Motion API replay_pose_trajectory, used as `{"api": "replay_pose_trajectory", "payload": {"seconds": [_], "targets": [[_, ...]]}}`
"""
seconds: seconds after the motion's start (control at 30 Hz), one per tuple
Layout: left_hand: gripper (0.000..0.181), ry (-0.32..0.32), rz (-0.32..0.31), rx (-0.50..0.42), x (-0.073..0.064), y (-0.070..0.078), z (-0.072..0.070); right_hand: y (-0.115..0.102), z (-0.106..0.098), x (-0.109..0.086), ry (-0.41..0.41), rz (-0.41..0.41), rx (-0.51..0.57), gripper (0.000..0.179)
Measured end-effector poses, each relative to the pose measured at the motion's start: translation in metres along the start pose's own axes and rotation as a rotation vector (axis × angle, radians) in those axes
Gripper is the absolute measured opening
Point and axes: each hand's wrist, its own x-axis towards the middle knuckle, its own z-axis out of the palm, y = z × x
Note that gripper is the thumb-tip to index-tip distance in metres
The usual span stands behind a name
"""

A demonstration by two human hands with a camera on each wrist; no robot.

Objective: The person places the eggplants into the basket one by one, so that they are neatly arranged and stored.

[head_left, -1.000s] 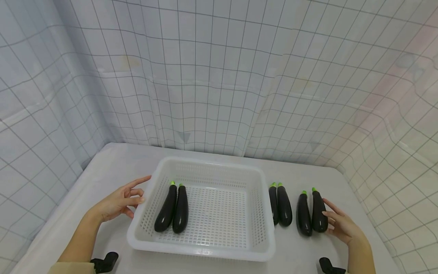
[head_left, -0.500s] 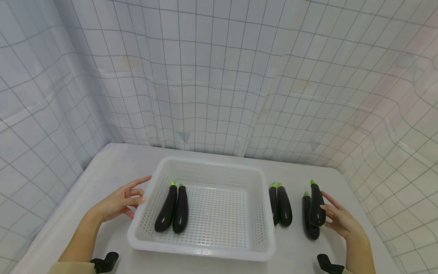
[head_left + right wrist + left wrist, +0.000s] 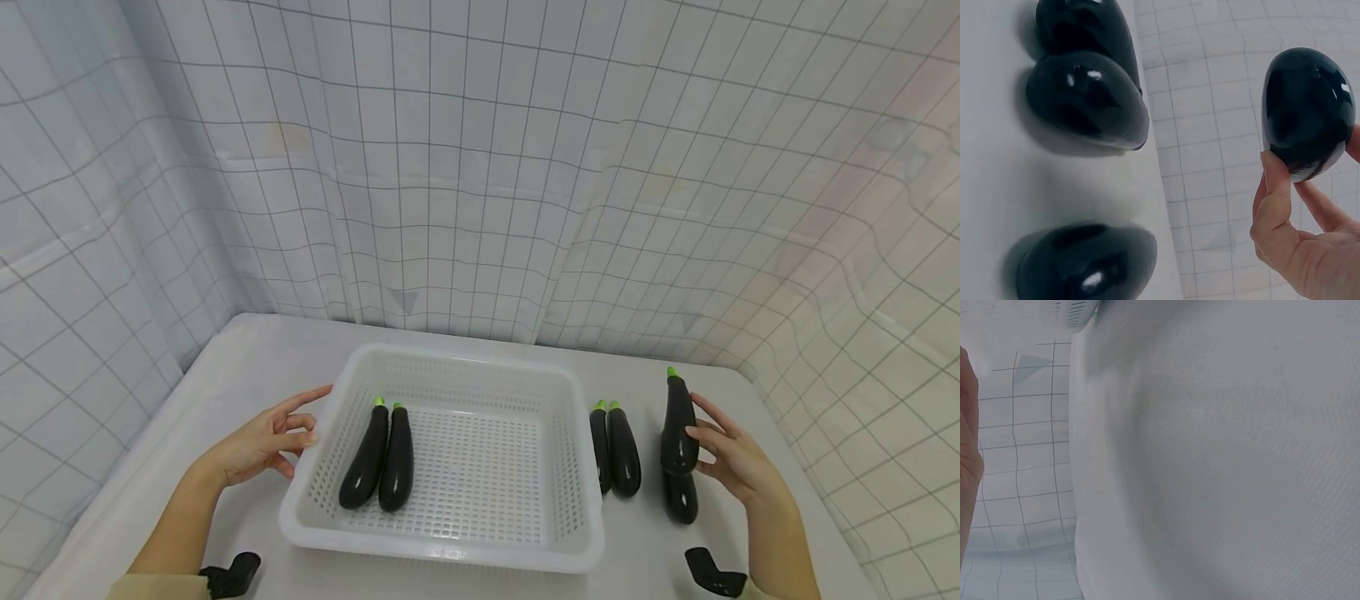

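My right hand [image 3: 731,454] holds a dark, glossy eggplant [image 3: 680,425] with a green stem end, pinched between thumb and fingers. In the head view it overlaps a second eggplant [image 3: 681,500] on the table. The right wrist view shows the held eggplant [image 3: 1307,115] raised in my fingertips. My left hand [image 3: 255,450] rests its spread, loosely bent fingers at the left rim of a white perforated plastic basket [image 3: 442,554]. Two eggplants [image 3: 363,458] lie side by side at the basket's left. Only the edge of the left hand [image 3: 967,444] shows in its wrist view.
Another pair of eggplants [image 3: 622,450] lies just right of the basket, one partly hidden by its wall. White cloth covers the table [image 3: 255,358]. A white curtain with a grid pattern [image 3: 480,183] stands behind and on both sides.
My right hand has lifted the rightmost eggplant and moved it up and left in the head view. The neighbouring eggplant has shifted slightly right. My left hand and the basket stay put.
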Motion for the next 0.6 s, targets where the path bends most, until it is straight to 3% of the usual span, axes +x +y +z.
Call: {"api": "replay_pose_trajectory", "payload": {"seconds": [0.3,0.6], "targets": [[0.064,-0.006,0.0,-0.007,0.0,0.001,0.0,-0.022,0.031,0.004,0.024,-0.018,-0.093,0.064],[0.064,-0.014,0.008,-0.019,0.0,0.0,0.0,-0.045,0.07,0.009,-0.009,-0.069,-0.133,0.065]]}}
